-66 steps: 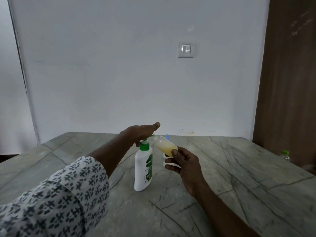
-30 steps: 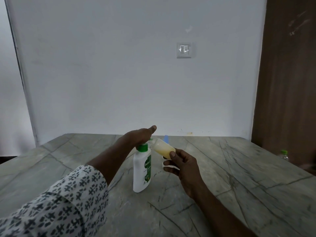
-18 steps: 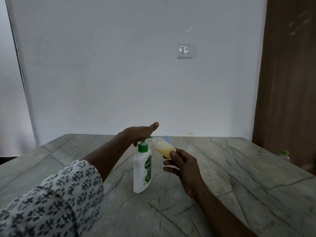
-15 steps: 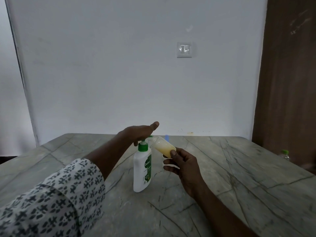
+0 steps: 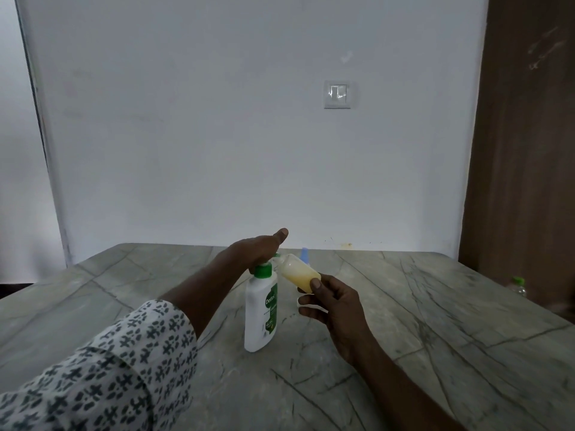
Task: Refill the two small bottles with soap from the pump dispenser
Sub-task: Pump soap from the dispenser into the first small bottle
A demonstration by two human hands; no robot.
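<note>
A white pump dispenser (image 5: pixel 260 309) with a green collar stands upright mid-table. My left hand (image 5: pixel 259 248) lies flat over its pump head, thumb stretched out to the right. My right hand (image 5: pixel 333 301) holds a small clear bottle (image 5: pixel 299 272) tilted, its mouth against the green nozzle. Pale yellow soap fills that bottle's lower part. A blue-tipped object (image 5: pixel 305 254) shows just behind the bottle, mostly hidden. Something white (image 5: pixel 303 301) peeks out behind my right fingers; I cannot tell what it is.
The grey marble table (image 5: pixel 435 337) runs to the white wall. A clear bottle with a green cap (image 5: pixel 517 286) stands off the table's right edge, by the brown wooden panel (image 5: pixel 525 150). A switch plate (image 5: pixel 338 94) sits on the wall.
My left hand has bobbed on the pump head: down a second ago, up half a second ago, down again now. The small bottle has stayed at the nozzle.
</note>
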